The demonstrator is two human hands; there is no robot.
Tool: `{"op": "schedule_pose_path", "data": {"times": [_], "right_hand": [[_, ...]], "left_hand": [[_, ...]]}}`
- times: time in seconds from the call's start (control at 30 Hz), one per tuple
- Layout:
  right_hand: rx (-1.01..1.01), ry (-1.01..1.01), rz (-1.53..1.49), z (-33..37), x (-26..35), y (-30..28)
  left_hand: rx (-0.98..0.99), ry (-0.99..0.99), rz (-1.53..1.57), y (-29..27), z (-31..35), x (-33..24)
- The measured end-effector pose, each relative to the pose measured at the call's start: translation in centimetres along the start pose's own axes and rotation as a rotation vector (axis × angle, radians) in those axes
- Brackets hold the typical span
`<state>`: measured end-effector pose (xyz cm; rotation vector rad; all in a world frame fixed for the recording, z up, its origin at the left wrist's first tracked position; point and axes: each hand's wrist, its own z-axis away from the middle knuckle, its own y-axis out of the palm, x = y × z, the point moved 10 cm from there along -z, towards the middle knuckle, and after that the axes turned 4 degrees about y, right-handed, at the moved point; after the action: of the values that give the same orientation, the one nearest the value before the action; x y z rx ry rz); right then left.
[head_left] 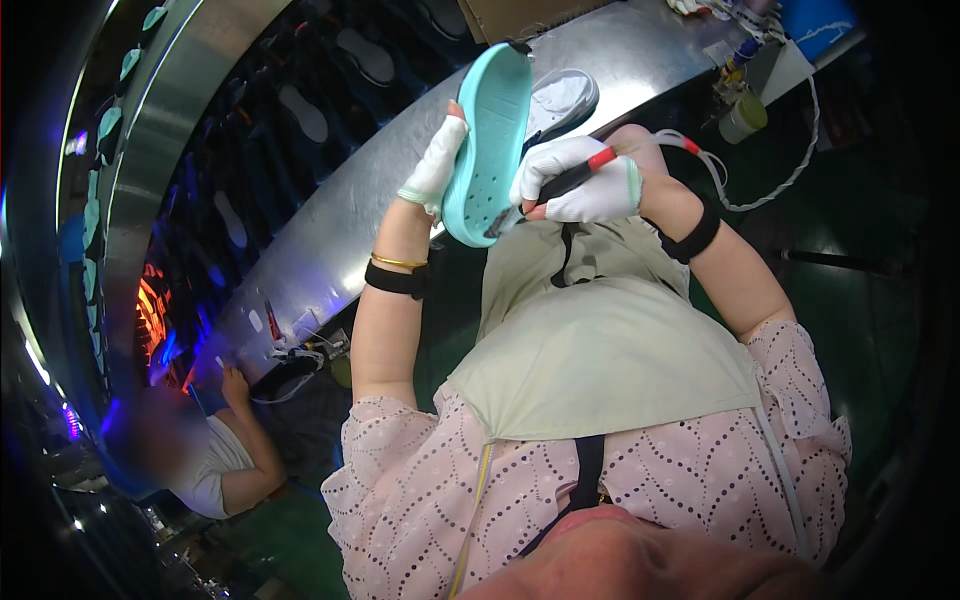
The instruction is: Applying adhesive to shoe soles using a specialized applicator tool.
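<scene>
A turquoise shoe sole (495, 125) with small holes at its near end is held up, tilted, above the bench edge. My left hand (437, 165), in a white glove with bare fingertips, grips it by its left side. In my right hand (600, 192), also gloved, is a black-handled glue brush (568, 184) with a red band. Its dark tip is at the near end of the sole, on the right rim; exact contact is hard to make out. A pale hose (712, 165) runs from the handle past my right wrist.
Behind the sole, a white and dark shoe (562, 100) rests on the metal bench (640, 50). A container (742, 118) with fittings hangs by the bench at right. Shoe parts ride a conveyor (300, 110) beyond. A co-worker (215, 460) sits at lower left.
</scene>
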<state>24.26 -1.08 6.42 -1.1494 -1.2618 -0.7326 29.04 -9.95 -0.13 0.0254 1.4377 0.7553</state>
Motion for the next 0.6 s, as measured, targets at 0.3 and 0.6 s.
{"op": "schedule_pose_path", "data": {"times": [0.3,0.6], "right_hand": [[-0.115,-0.104,0.044,0.3,0.7,-1.9],[-0.077,-0.228,0.174,0.0,1.6,-3.1]], "left_hand": [[-0.083,-0.042,-0.068,-1.8,0.2,0.7],[-0.054,0.033,-0.089,-2.1,0.8,-1.3]]}}
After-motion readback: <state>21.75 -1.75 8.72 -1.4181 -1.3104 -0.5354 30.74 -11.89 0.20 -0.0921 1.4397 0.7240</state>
